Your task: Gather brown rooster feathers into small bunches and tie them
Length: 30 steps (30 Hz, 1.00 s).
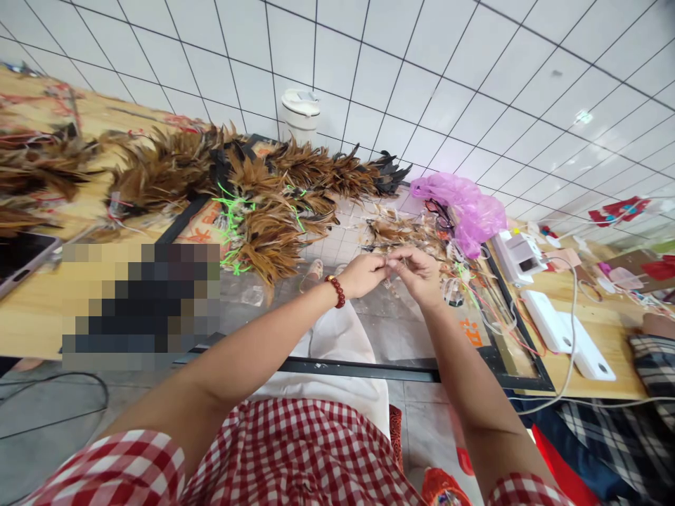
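Red-and-white checked shirt (311, 450) fills the bottom of the head view, with the wearer's two bare forearms reaching forward over a black-framed glass panel (363, 369). White trousers (348, 334) show through the glass. The left hand (363, 275), with a dark red bead bracelet (337, 292) at its wrist, and the right hand (420, 277) meet above the panel, fingertips touching or nearly so. On each hand the thumb and forefinger are pressed together in a pinch; whatever lies between them is too small to make out. Just beyond the hands, loose brown feathers (403, 230) lie spread on the panel. Left of these sits a thick feather bundle (277, 242) with bright green ties (235, 211), and behind it a long feather row (321, 169) runs toward a dark tip. Near that tip rests a crumpled purple plastic bag (469, 211). Behind the row stands a white lidded cup (300, 116) beside the tiled wall (369, 77). On the wooden table (595, 281) to the right lie white devices (548, 323) and a pale cable (574, 309), near another person's plaid clothing (654, 365).
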Tool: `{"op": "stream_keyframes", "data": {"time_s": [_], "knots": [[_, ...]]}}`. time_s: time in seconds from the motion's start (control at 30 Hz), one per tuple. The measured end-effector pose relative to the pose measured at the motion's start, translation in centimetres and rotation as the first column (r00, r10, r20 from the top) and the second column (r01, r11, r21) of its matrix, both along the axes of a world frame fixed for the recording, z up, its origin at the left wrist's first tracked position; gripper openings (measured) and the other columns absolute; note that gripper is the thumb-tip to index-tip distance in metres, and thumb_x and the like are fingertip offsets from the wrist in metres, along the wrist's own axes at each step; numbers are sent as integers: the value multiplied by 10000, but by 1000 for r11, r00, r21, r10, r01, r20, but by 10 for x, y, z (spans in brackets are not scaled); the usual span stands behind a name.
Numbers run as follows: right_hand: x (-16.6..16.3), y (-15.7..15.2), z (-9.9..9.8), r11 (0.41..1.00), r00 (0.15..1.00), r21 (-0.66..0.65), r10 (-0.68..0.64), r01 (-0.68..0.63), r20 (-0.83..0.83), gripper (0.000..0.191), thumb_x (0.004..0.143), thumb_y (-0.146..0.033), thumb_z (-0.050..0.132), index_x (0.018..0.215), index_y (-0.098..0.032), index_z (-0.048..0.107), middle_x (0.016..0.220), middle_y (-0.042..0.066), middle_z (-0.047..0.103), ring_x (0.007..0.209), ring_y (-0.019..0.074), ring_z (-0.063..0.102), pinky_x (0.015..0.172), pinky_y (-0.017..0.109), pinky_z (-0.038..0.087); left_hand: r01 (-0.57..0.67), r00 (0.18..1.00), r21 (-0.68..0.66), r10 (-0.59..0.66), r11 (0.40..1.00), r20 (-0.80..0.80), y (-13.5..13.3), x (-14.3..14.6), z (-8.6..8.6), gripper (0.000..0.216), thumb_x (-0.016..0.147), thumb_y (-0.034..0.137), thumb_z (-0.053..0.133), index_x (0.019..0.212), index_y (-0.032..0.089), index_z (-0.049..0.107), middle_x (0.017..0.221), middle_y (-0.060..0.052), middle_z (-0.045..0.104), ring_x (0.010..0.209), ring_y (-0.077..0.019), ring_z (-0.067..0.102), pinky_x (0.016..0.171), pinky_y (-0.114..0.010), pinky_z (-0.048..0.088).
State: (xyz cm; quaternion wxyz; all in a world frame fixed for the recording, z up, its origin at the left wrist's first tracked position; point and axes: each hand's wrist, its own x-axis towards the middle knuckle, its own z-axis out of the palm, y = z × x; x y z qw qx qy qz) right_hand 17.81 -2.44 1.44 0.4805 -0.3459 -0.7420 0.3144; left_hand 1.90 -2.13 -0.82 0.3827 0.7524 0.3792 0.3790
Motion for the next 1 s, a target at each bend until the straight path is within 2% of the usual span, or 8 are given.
{"op": "stream_keyframes", "data": {"time_s": [0.1,0.2,0.27,0.4,0.53,0.63,0.83,1.0], "knots": [[2,8,-6,987,991,-153,-63,44,-115,227,792,-354,700,990,-242,688,900,20,691,825,156,627,798,323,509,11,1000,-38,-11,999,6,-1,-2,4,276,844,244,506,621,157,644,688,-30,621,748,-149,573,751,-261,420],[3,14,-8,956,991,-293,-35,-4,-127,247,776,-399,714,964,-239,702,840,3,675,766,137,611,764,302,507,-1,1000,-58,1,998,6,-1,-3,5,267,831,234,511,623,162,663,672,-25,608,734,-148,561,738,-263,410],[4,15,-8,944,993,-325,8,-45,-114,213,778,-410,711,891,-230,713,786,-4,656,725,129,591,730,292,499,-6,1000,-66,8,998,29,0,-3,4,261,821,229,518,618,164,669,673,-23,610,729,-146,560,741,-263,407],[5,15,-6,970,993,-243,2,-31,-117,202,756,-397,736,710,-211,670,743,-3,624,724,138,566,717,295,482,4,984,-141,21,990,178,1,-2,3,261,815,298,553,633,163,683,689,-25,628,717,-140,562,741,-260,411],[6,14,-5,980,995,-196,0,-20,-103,198,787,-397,707,724,-218,651,749,1,606,732,149,557,733,318,476,-33,892,-367,193,930,409,0,1,3,296,748,437,650,656,158,688,621,-5,589,633,-125,514,652,-256,390],[5,13,-5,989,998,-144,3,-13,-66,192,797,-397,699,736,-220,657,788,7,610,774,150,559,757,317,466,-26,811,-488,304,872,501,0,3,4,292,651,438,740,642,151,689,575,9,560,585,-106,473,607,-254,363],[1,7,-7,987,999,-154,-42,37,-31,281,712,-398,778,886,-220,648,776,-13,606,666,116,531,650,272,455,56,672,-563,386,825,632,2,3,7,231,543,294,812,682,133,719,676,-21,650,662,-109,543,682,-261,414],[-5,4,-9,987,991,-88,-134,131,-25,234,745,-401,743,815,-201,644,748,-1,630,651,116,545,640,268,466,84,651,-554,375,829,660,3,0,9,184,530,253,807,652,149,716,698,-15,652,682,-106,552,709,-261,432]]}}
